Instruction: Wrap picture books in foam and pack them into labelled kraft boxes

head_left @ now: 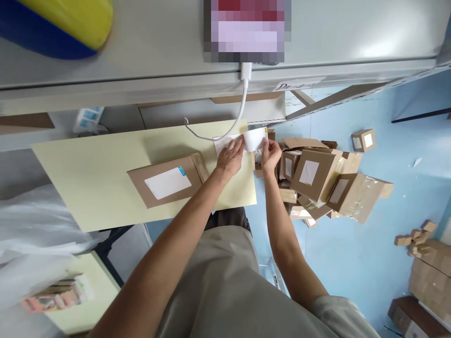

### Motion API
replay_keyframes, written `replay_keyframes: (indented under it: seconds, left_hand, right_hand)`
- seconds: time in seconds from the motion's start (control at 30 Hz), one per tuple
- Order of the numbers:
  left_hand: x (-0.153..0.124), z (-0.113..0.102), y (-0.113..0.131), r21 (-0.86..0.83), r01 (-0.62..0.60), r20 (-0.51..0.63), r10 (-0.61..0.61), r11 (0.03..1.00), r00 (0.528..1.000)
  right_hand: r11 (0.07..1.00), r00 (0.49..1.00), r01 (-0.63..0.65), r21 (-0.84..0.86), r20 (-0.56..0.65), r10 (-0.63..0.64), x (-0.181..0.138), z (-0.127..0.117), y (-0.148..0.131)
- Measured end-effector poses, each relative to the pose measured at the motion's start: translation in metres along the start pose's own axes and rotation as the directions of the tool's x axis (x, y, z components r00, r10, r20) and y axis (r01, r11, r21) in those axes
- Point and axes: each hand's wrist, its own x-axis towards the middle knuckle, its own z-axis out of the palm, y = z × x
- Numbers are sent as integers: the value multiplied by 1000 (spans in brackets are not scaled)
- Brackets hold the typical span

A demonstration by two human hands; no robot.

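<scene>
A white label sheet (255,139) curls upward near the right end of the pale yellow tabletop (105,145), with a small yellow mark at its corner. The finger and thumb of my right hand (270,156) pinch its right edge, just past the table's end. My left hand (230,158) lies with fingers stretched out on white paper (219,143) at the left of the curl; whether both are one piece I cannot tell. To the left of my hands rests a taped cardboard box (141,183) with a white and blue label (168,182) on top.
A grey shelf (158,42) spans the space above the table, with a white cable (243,101) hanging from it. Labelled cardboard boxes (313,176) are heaped right of the table. More cartons (428,267) stand on the blue floor. Plastic sheeting (31,225) lies at left.
</scene>
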Motion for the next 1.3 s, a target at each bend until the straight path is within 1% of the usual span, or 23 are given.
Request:
replay_keyframes:
  seconds: [0.07,0.13,0.2,0.3,0.37,0.4,0.43,0.5,0.57,0.63,0.67,0.73,0.77,0.87,0.9,0.97,1.03,1.13,1.23,1.3]
  left_hand:
    - [3,-1,2,-10,24,-11,-24,1000,1000]
    - [4,-2,5,0,46,-1,-46,999,999]
    - [3,-5,9,64,60,44,-63,996,997]
    - [0,-11,16,263,40,157,-84,964,984]
    - [2,-16,21,356,24,215,-107,934,971]
    - [4,-18,24,366,31,233,-123,930,965]
    - [7,-21,27,348,51,244,-143,936,959]
    - [12,-27,33,245,129,247,-190,961,950]
    - [8,-35,39,52,221,236,-227,974,945]
    - [-12,-45,43,-219,273,242,-219,937,945]
    - [-29,-50,45,-358,276,250,-193,892,949]
    - [-72,-63,49,-581,246,246,-120,776,962]
    - [-95,-70,52,-641,233,235,-102,732,967]
    - [-162,-91,65,-707,191,148,-121,681,982]
    - [-179,-97,70,-718,176,110,-140,674,984]
    - [-205,-106,79,-724,157,49,-177,672,983]
    - [-222,-112,85,-718,142,4,-199,682,980]
    - [-237,-115,87,-707,102,-58,-201,700,978]
    - [-248,-113,82,-699,53,-122,-192,713,974]
    - [-256,-113,79,-695,24,-150,-178,718,972]
  right_hand:
    - [1000,1000,-24,12,19,24,2,2,5]
    - [998,998,-56,10,-12,56,4,-5,12]
    - [993,988,-116,-3,-104,115,7,-21,20]
    - [979,952,-202,3,-232,197,8,-55,27]
    - [978,947,-207,36,-244,209,4,-74,22]
    - [979,952,-192,62,-231,202,1,-81,17]
    - [980,959,-174,95,-211,190,-3,-86,9]
    - [973,972,-141,182,-160,171,-14,-91,-10]
    - [948,979,-145,284,-100,180,-28,-93,-34]
    - [910,978,-183,373,-21,206,-44,-96,-58]
    - [889,977,-204,409,24,213,-53,-98,-69]
    - [855,972,-236,462,121,203,-71,-104,-90]
    - [843,968,-247,479,168,188,-79,-107,-99]
    - [833,950,-265,485,281,139,-100,-113,-122]
    - [834,944,-268,482,306,126,-106,-114,-128]
    - [837,934,-269,477,343,105,-116,-112,-138]
    - [842,923,-274,464,374,94,-125,-108,-145]
    - [861,897,-303,409,429,111,-135,-102,-151]
    - [867,859,-349,356,492,144,-143,-99,-150]
    - [878,834,-355,322,533,141,-148,-97,-145]
